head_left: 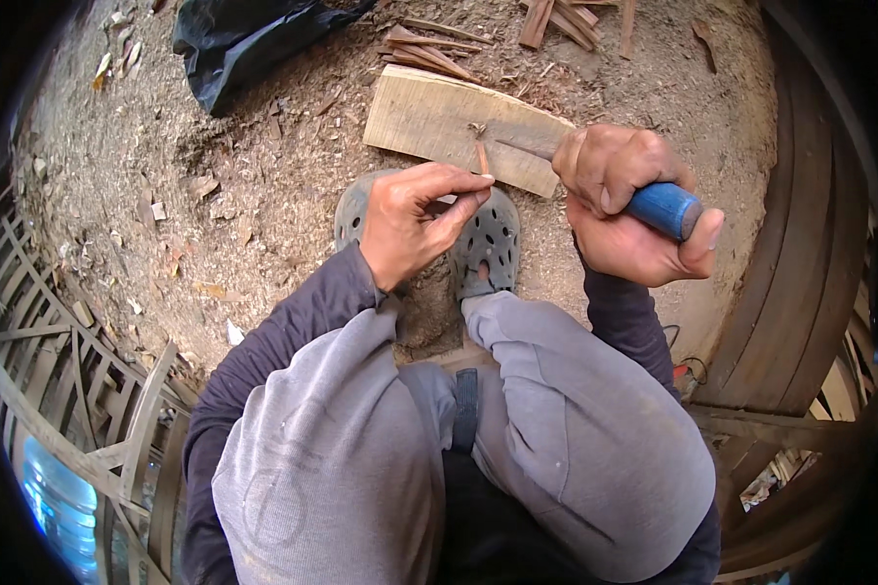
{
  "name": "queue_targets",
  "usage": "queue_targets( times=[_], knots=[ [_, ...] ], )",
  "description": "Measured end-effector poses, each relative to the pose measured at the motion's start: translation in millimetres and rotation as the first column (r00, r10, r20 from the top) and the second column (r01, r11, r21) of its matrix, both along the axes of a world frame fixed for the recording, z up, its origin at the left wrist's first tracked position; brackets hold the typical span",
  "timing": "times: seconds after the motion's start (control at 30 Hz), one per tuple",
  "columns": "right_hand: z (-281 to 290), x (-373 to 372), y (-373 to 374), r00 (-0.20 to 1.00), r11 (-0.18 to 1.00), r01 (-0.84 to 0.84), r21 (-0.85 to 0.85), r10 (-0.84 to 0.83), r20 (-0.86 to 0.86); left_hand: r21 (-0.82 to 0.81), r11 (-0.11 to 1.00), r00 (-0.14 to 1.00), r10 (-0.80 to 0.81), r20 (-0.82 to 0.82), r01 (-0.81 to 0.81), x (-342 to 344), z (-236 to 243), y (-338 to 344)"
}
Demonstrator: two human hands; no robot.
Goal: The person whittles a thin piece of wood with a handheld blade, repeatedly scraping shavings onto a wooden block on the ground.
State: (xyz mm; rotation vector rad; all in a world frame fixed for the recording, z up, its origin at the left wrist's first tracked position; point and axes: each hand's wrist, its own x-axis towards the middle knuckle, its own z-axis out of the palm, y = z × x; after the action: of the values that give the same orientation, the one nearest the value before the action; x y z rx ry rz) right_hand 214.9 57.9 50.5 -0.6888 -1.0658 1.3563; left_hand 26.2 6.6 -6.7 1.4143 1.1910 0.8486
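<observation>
My left hand (410, 210) pinches a short reddish-brown wood stick (483, 159) between thumb and fingertips. The stick's far end rests at a pale wooden board (410, 112), near a small curl of shaving. Closed round a blue-handled knife (660, 209) is my right hand (619, 175), its thumb stretched out beside the butt of the handle. The thin dark blade points left over the board, its tip a little to the right of the stick. The board lies slanted on the ground just beyond my grey clogs (493, 229).
Split wood sticks (429, 57) lie behind the board, with more pieces (561, 21) farther right. A black plastic sheet (244, 44) is at the far left. Wooden planks (785, 234) stand along the right; a slatted wooden frame (59, 341) and a blue water bottle (60, 502) are at left.
</observation>
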Motion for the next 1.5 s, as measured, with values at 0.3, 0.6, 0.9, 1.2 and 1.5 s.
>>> queue_targets(
  times=[0.3,0.6,0.9,1.2,1.5],
  knots=[
    [51.1,-2.7,2.9,0.968,0.969,-0.226,0.101,0.235,-0.092,0.014,1.0,1.0,0.012,-0.007,-0.012,2.3,1.6,1.5],
    [21.3,-10.8,-11.6,0.991,0.992,-0.122,0.044,0.124,-0.051,-0.028,0.997,0.997,0.075,0.023,-0.075,4.6,-0.7,4.0],
    [22.5,-14.4,-5.8,0.997,0.992,-0.054,-0.11,0.049,-0.053,0.016,0.999,0.998,0.052,0.038,-0.052,9.4,-1.8,3.8],
    [-3.3,-29.1,-15.2,0.973,0.981,0.164,-0.1,-0.144,0.18,-0.088,0.99,0.991,0.118,0.065,-0.112,11.0,-2.4,-1.0],
    [-12.2,-25.7,-4.6,0.969,0.999,-0.045,0.013,0.04,0.245,-0.038,0.996,0.994,0.085,0.065,-0.083,8.2,-4.4,-3.3]
  ],
)
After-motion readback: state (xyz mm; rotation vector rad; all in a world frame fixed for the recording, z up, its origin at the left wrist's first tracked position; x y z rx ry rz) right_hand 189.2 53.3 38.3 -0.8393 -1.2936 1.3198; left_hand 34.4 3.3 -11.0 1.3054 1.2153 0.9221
